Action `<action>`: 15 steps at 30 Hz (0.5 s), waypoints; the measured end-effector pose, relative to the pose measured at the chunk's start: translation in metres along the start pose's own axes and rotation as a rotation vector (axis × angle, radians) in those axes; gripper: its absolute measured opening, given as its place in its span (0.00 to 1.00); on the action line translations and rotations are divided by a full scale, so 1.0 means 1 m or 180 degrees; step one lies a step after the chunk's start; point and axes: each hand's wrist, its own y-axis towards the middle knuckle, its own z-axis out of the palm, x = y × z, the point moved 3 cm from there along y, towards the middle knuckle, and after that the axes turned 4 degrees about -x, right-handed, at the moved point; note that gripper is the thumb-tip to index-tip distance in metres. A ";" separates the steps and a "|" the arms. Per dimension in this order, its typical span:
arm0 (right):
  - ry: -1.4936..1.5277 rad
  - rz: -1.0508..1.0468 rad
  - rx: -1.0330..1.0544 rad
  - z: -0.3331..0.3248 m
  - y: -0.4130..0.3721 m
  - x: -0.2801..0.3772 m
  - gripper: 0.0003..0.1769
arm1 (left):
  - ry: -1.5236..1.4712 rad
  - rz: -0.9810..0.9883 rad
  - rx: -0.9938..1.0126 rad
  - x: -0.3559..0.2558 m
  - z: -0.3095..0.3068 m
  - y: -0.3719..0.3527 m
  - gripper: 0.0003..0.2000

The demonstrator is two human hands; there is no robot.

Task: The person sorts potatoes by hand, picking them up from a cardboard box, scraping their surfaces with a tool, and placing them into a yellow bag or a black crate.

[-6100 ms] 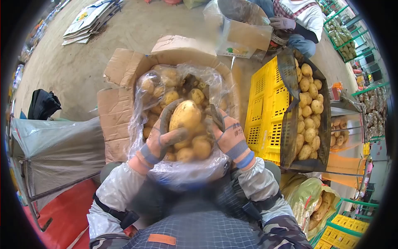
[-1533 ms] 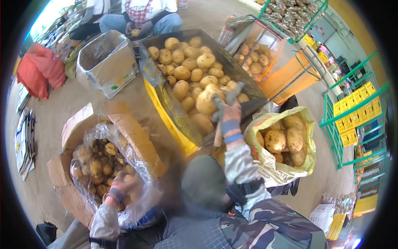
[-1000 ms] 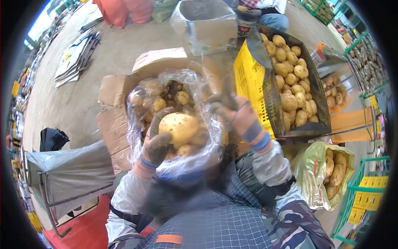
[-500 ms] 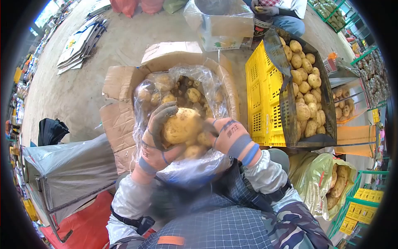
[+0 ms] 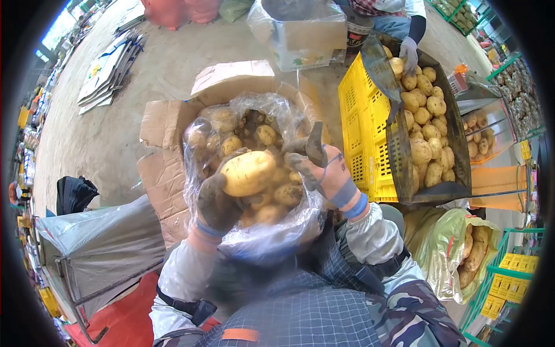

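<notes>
My left hand, in an orange glove with a dark, dirty palm, is closed on a large pale potato held above an open carton. My right hand, gloved alike, is just right of that potato, apart from it, thumb and fingers spread and holding nothing. Below both hands, several smaller, soil-marked potatoes lie inside the clear plastic liner. The brown cardboard carton around the liner has its flaps folded outward.
To the right stands a yellow crate with a dark liner, full of potatoes. A co-worker's gloved hand touches potatoes there. Another carton stands beyond mine; flattened cardboard lies at the far left.
The large potato has been turned in my left hand and shows a cleaner side. My right hand has opened and moved slightly right. A co-worker's hand has reached into the yellow crate.
</notes>
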 end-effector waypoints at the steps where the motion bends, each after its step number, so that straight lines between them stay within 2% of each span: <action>1: 0.0494 -0.0071 0.0117 0.004 -0.002 0.000 0.31 | -0.0005 -0.0092 0.0014 0.005 -0.009 0.001 0.38; 3: 0.1555 -0.0611 0.0433 0.012 -0.004 0.001 0.36 | -0.0176 -0.0291 -0.0100 0.012 -0.012 0.003 0.37; 6: 0.1697 -0.0723 0.0390 0.026 -0.009 -0.002 0.36 | -0.0409 -0.0664 -0.0095 0.021 -0.011 0.003 0.35; 7: 0.0706 -0.1154 0.0349 0.026 -0.010 -0.004 0.39 | -0.0339 -0.0733 -0.0139 0.024 -0.010 0.003 0.36; 10: 0.0426 -0.0721 0.0535 0.021 -0.018 0.011 0.41 | 0.0067 -0.0827 -0.0349 0.033 -0.001 0.003 0.41; 11: 0.0693 -0.0468 0.0577 0.018 -0.018 0.010 0.38 | 0.0230 -0.0845 -0.0369 0.035 0.002 0.003 0.42; 13: 0.2296 0.0491 0.0657 0.026 -0.016 -0.003 0.38 | 0.0487 -0.0946 -0.0072 0.030 -0.002 0.000 0.42; 15: 0.2975 0.0895 0.0316 0.013 -0.022 -0.005 0.34 | 0.0683 -0.0915 0.0154 0.024 -0.010 0.003 0.40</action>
